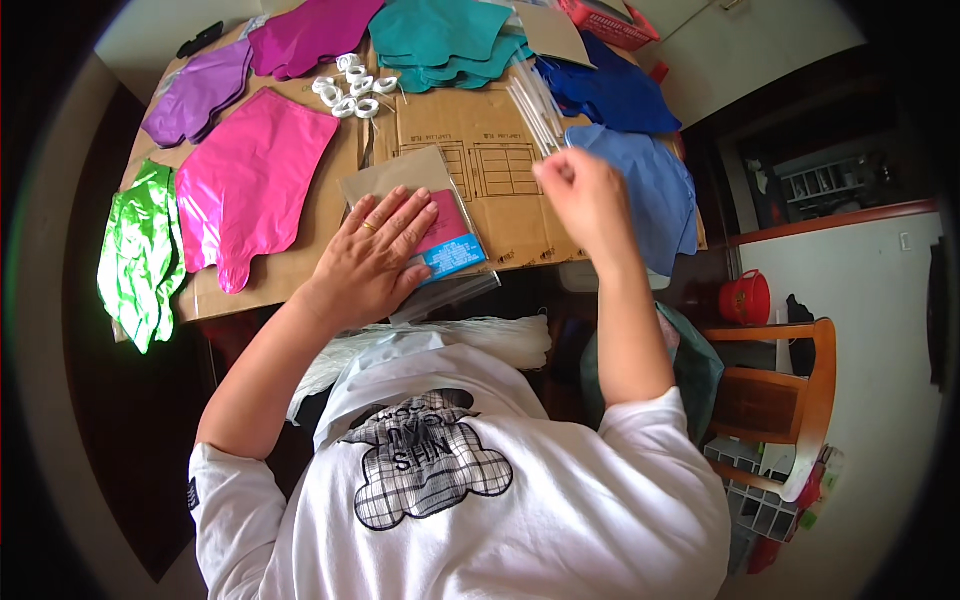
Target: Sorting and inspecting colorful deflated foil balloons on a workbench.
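My left hand (385,235) lies flat, fingers stretched, on a clear plastic bag (478,226) near the front edge of the table. Inside the bag are a brown card (400,172), a folded dark pink piece (452,213) and a blue printed label (456,257). My right hand (590,195) is raised to the right of the bag, its fingers curled together. Whatever they may hold is hidden. Just beyond that hand lies a bundle of thin white sticks (537,112), and a flat light blue foil piece (650,190) is beside it.
Flat foil pieces in pink (255,165), green (143,250), purple (200,92), teal (440,40) and dark blue (610,90) ring the cardboard-covered table (420,120). Several small white ribbon rolls (345,105) lie at the back. A wooden chair (770,400) stands at the right.
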A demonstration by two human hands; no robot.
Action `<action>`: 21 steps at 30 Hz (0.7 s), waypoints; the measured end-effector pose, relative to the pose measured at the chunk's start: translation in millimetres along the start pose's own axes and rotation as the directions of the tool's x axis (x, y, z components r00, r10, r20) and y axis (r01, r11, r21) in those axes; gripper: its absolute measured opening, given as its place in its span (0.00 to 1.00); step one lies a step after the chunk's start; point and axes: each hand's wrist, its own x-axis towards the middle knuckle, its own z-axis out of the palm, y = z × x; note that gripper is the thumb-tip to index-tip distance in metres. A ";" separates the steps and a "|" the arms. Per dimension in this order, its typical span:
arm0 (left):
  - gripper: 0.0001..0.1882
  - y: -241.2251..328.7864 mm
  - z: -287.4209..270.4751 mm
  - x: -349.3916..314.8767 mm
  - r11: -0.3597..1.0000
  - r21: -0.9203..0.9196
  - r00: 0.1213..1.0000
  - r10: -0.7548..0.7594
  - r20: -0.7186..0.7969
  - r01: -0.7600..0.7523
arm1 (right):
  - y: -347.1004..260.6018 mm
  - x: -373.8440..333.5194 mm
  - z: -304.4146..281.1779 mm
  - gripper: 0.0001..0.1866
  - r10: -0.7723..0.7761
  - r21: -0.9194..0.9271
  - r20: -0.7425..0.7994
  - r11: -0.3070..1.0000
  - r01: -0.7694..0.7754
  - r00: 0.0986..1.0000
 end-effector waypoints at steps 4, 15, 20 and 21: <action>0.33 -8.0 0.2 8.3 1.000 -0.023 1.000 0.008 -0.018 -0.009 | 35.7 59.4 20.0 0.11 -0.112 -0.417 -0.041 0.905 0.085 0.993; 0.19 10.7 -8.6 6.3 0.960 -0.253 0.960 0.051 -0.275 -0.123 | 10.8 13.5 12.5 0.04 -0.287 -0.238 -0.088 0.936 0.259 0.954; 0.12 8.9 3.6 9.1 0.939 -0.287 0.914 0.059 -0.401 -0.186 | 13.8 -77.0 -1.0 0.07 -0.220 0.187 0.073 0.961 0.203 0.973; 0.11 8.6 5.6 9.4 0.935 -0.298 0.905 0.051 -0.422 -0.191 | 20.6 -90.8 -0.6 0.07 -0.211 0.184 0.080 0.964 0.193 0.974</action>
